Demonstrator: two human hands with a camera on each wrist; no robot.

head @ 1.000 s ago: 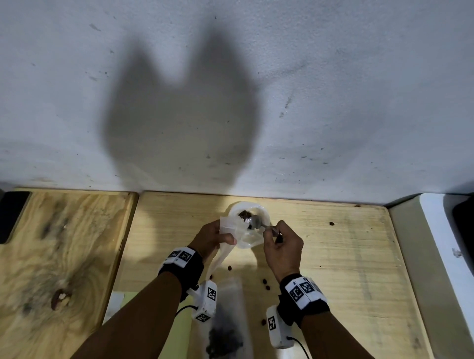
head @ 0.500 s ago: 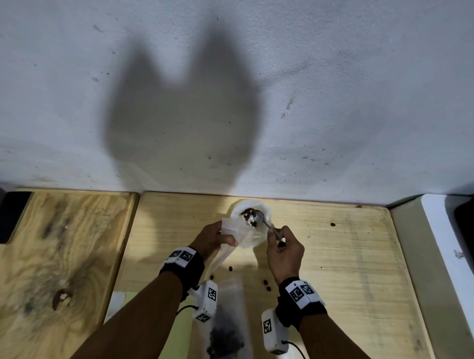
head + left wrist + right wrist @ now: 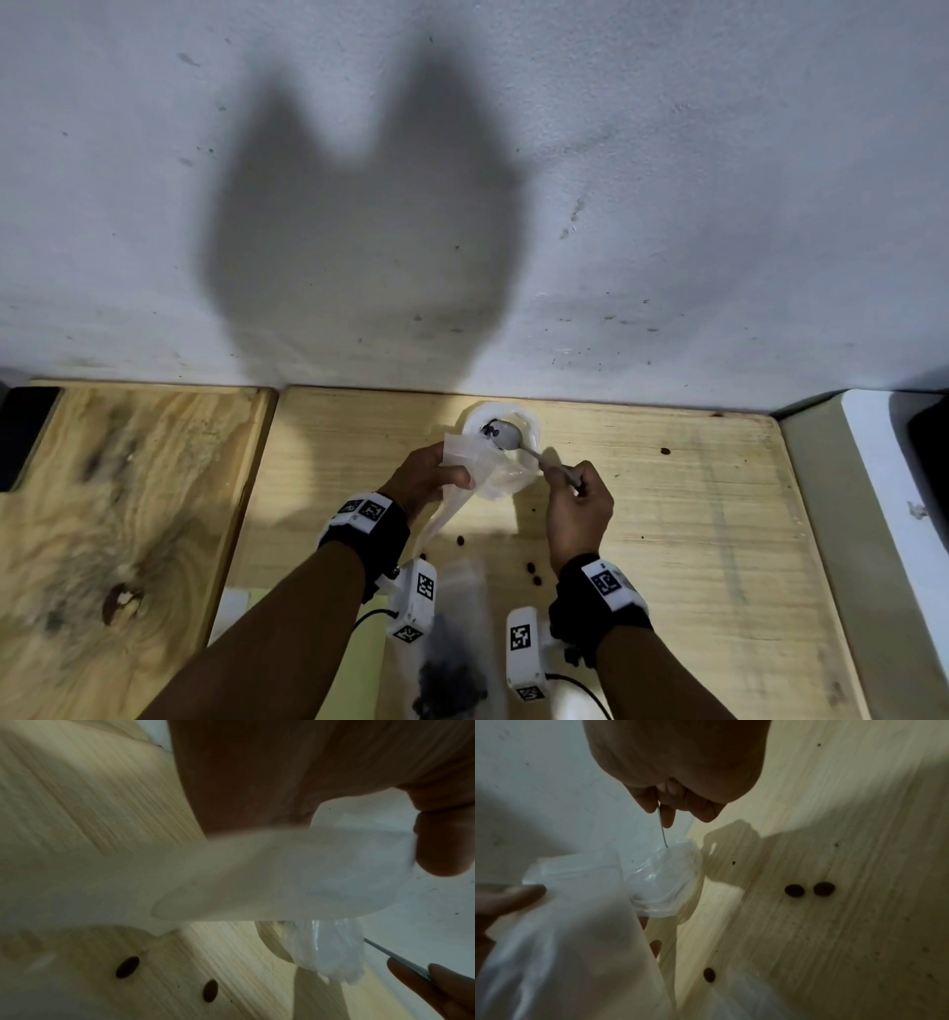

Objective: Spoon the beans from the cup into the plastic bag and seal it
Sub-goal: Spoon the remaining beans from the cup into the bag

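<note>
A clear plastic cup (image 3: pixel 531 437) stands near the wall with a few dark beans (image 3: pixel 487 429) inside. My right hand (image 3: pixel 570 478) pinches the handle of a metal spoon (image 3: pixel 506 437), whose bowl is down in the cup. My left hand (image 3: pixel 452 470) grips the mouth of the clear plastic bag (image 3: pixel 464 449) beside the cup's rim. The bag trails toward me, and dark beans fill its bottom (image 3: pixel 452 678). The right wrist view shows fingers (image 3: pixel 666 817) pinching the thin spoon handle (image 3: pixel 663 833) above the cup (image 3: pixel 664 882). In the left wrist view my thumb (image 3: pixel 442 845) presses the bag (image 3: pixel 257 878).
Several loose beans (image 3: pixel 533 573) lie on the wooden board (image 3: pixel 693 514) between my wrists, and one more bean (image 3: pixel 665 451) sits to the right. A second wooden board (image 3: pixel 128 488) lies at left. The grey wall (image 3: pixel 462 205) rises just behind the cup. A white ledge (image 3: pixel 893 488) borders the right.
The spoon's bowl has moved farther into the cup toward the wall, and my right hand has followed it forward. My left hand keeps its hold on the bag.
</note>
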